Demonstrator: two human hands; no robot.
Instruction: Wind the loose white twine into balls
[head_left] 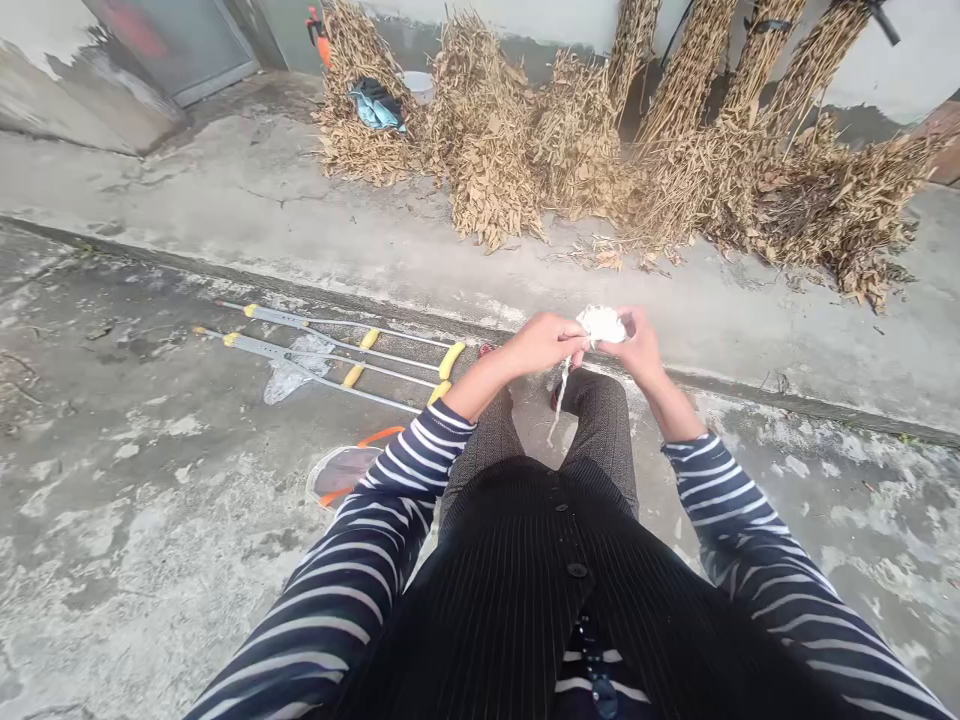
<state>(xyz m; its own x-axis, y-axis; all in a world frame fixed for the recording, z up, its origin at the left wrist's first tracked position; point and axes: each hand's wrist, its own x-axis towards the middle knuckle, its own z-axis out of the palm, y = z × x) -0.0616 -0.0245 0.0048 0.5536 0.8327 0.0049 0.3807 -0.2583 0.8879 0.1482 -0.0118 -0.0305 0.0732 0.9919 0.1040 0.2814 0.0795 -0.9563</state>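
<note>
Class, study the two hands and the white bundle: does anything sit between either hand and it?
Nothing visible. The left hand and right hand both hold the white bundle directly; only its loose strand hangs below.

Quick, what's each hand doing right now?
Left hand: closed, pinching the white strand.
Right hand: closed, holding the white bundle.
</note>
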